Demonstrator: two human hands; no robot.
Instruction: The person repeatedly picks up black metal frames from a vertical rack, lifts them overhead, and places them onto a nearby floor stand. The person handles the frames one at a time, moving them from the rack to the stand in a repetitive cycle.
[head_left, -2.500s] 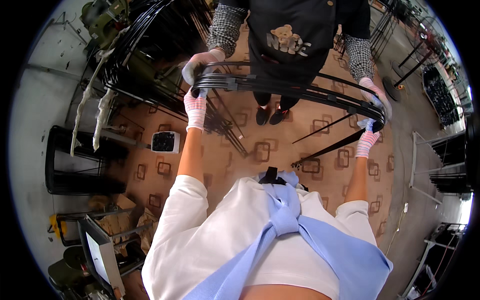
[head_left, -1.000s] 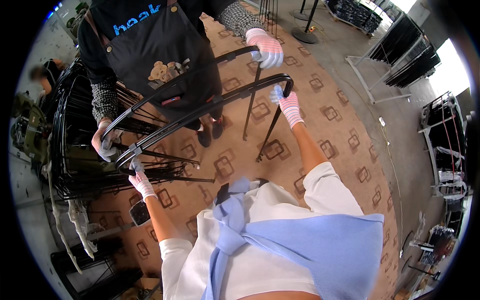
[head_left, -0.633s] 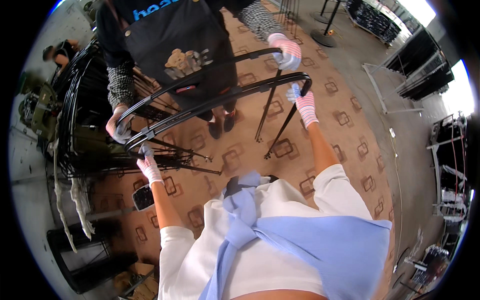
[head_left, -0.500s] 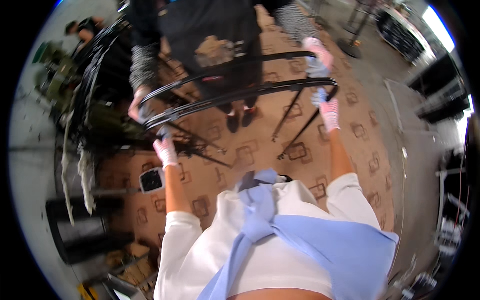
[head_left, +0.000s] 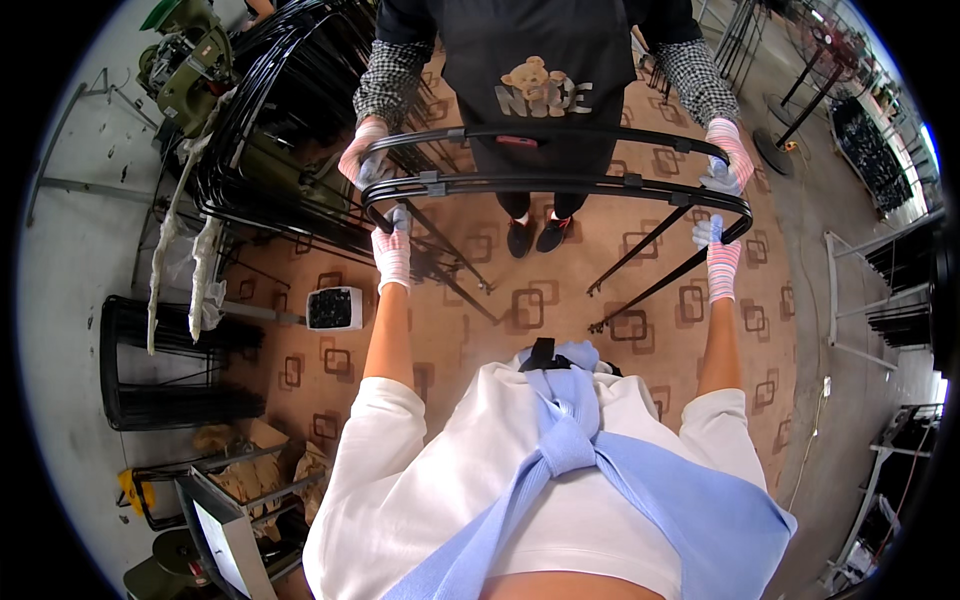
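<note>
A brown carpet (head_left: 450, 345) patterned with linked dark squares covers the middle of the floor. On it, facing the person, stands a co-worker (head_left: 540, 60) in a dark apron and checked sleeves. To the left a large stack (head_left: 290, 100) of bent black frames leans in a dense row, and below it a smaller pile (head_left: 180, 410) of black frames sits by the wall. Between the two people, held raised above the carpet, are the near frames (head_left: 540, 183), bent black bars lying close together, their legs slanting down; how many there are I cannot tell. Just beyond them, toward the co-worker, is the far frame (head_left: 560, 131), bent in the same curve. A green machine (head_left: 195, 85) stands at upper left, and a white bin (head_left: 356, 310) with dark contents rests on the carpet at left. The left hand (head_left: 392, 245), in a striped glove, has its fingers closed round the left bend of the near frames; the right hand (head_left: 718, 250), gloved alike, grips their right bend, fingertips showing on the inner side. The co-worker's gloved hands (head_left: 727, 160) are at the two ends of the far frame. Smallest are the dark clips (head_left: 433, 186) on the bars.
</note>
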